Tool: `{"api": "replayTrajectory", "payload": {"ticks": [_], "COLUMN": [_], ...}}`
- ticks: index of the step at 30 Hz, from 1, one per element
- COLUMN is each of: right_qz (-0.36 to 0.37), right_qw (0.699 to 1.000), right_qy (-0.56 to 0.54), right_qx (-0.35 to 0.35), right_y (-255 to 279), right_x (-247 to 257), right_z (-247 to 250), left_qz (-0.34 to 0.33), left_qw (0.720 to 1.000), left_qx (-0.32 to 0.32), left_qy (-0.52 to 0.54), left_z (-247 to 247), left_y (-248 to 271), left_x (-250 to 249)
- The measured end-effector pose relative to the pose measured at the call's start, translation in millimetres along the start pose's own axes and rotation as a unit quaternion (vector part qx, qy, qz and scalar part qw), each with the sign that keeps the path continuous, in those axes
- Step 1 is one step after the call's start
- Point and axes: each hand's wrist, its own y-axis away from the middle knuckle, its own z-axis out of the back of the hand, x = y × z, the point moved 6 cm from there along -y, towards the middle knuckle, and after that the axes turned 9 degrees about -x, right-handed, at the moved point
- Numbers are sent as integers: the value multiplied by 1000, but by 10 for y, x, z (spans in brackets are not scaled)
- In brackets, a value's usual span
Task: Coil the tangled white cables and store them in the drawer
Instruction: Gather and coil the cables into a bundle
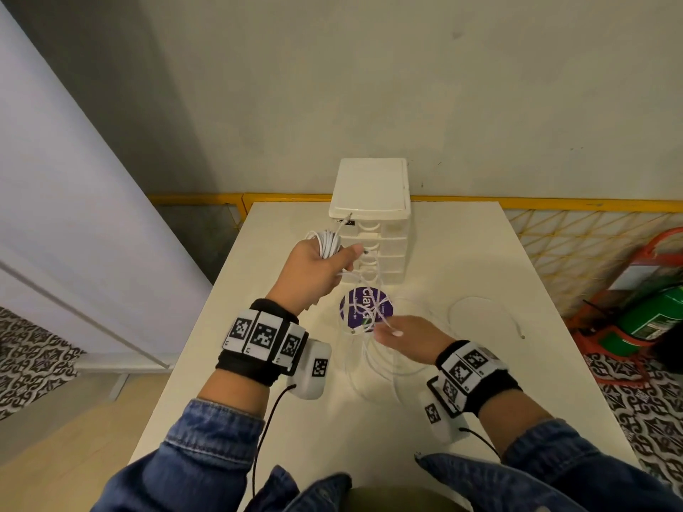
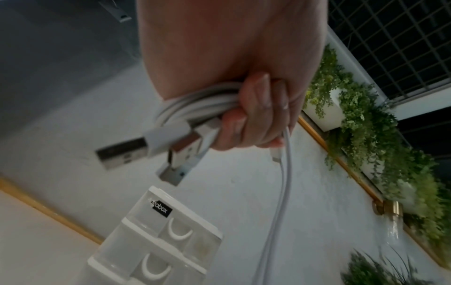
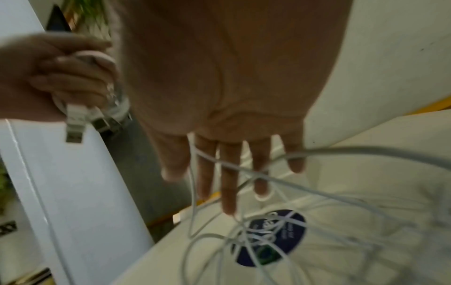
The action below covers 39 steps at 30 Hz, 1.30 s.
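Note:
My left hand is raised in front of the drawer unit and grips a coiled bundle of white cable. Two USB plugs stick out of its fist, and one strand hangs down from it. The tangled white cables lie loose on the table across a round purple sticker. My right hand is low over that tangle with straight, spread fingers, and strands run across and between them. The drawers are shut.
The white table ends at a yellow mesh fence behind and to the right. Beyond its right edge a green extinguisher lies on the floor. One more cable loop trails toward the right side.

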Motion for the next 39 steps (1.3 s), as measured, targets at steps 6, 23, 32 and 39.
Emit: {"api": "replayTrajectory", "payload": {"ticks": [6,23,32,39], "right_qz": [71,147,138,70], "right_qw": [959,906,918,957], "right_qy": [-127,-347,-354,-251], "right_qx": [-243,-190,-113,-125], "right_y": [49,-14,-153,-217], "right_x": [137,620,642,510], "right_z": [587,892,691,612], "left_qz": [25,13,53,73], "left_qw": [1000,977,967,952], "left_qx": [2,210,245,280], "left_qy": [-12,-40,-39,99], "left_z": [26,-399,-533,-575], "left_y": [8,263,368,416], "left_x": [114,93,173,108]}}
